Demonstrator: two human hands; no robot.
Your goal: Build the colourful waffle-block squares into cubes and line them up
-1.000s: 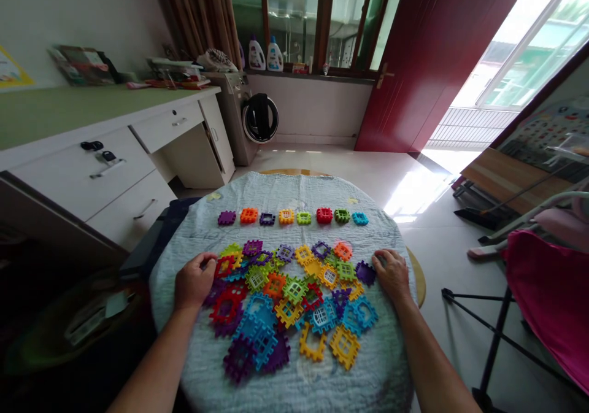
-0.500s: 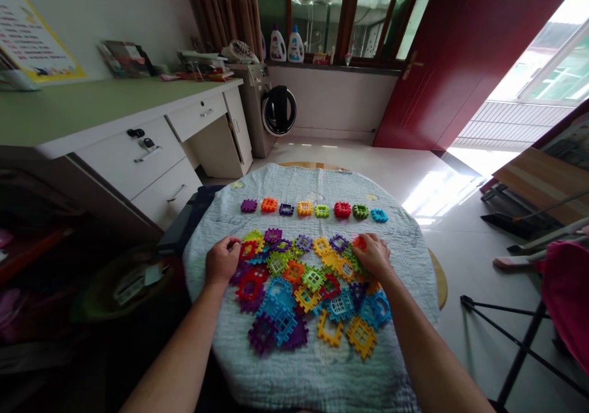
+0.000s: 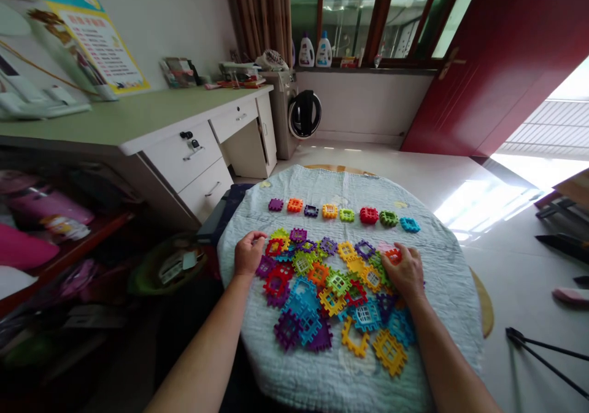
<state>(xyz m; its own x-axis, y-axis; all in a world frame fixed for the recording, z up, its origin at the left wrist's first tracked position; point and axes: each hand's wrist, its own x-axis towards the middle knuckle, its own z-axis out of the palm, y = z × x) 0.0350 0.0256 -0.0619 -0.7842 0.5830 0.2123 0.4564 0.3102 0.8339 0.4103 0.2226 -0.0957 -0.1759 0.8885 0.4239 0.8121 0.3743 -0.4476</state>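
My right hand (image 3: 405, 270) is at the pile's right side, fingers closed around an orange-red building block (image 3: 393, 255). At the left edge, my left hand (image 3: 250, 252) has curled fingers beside a red window-frame block (image 3: 275, 247), with nothing visible in them. The pile between my hands is a loose heap of notched plastic blocks, among them a blue one (image 3: 367, 315), a yellow one (image 3: 389, 351) and a purple one (image 3: 288, 330). Behind it runs a spaced row of blocks, from a purple block (image 3: 276, 204) to a blue block (image 3: 409, 224).
A pale patterned cloth (image 3: 368, 388) covers the round table. A desk with drawers (image 3: 181, 161) stands left, a washing machine (image 3: 281, 115) with its door open behind. On the lower left is a green basin (image 3: 142, 275); black stand legs (image 3: 524, 337) are on the right.
The view has swung left, so the table and both hands appear farther right. My hands stay at the two sides of the pile, and the back row looks the same.
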